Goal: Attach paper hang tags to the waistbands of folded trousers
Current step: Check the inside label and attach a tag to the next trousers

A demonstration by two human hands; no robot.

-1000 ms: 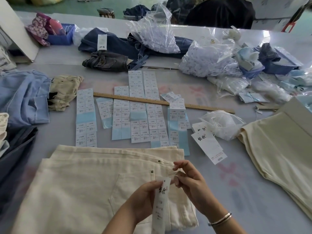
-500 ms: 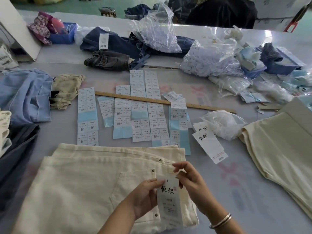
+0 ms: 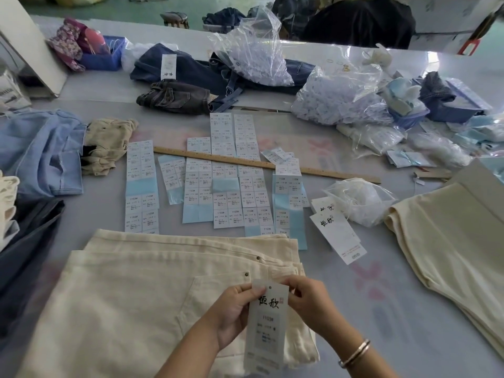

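Tag [image 3: 268, 320] at 6 o'clock, over cream trousers [image 3: 141, 290], near waistband. Left hand [image 3: 231, 309] and right hand [image 3: 308, 301] pinch its top corners. Light, stiffish card, likely creases; hold near punched hole.

The hang tag [image 3: 268, 323] hides the waistband corner of the cream trousers [image 3: 141, 296]; its small print is unreadable.
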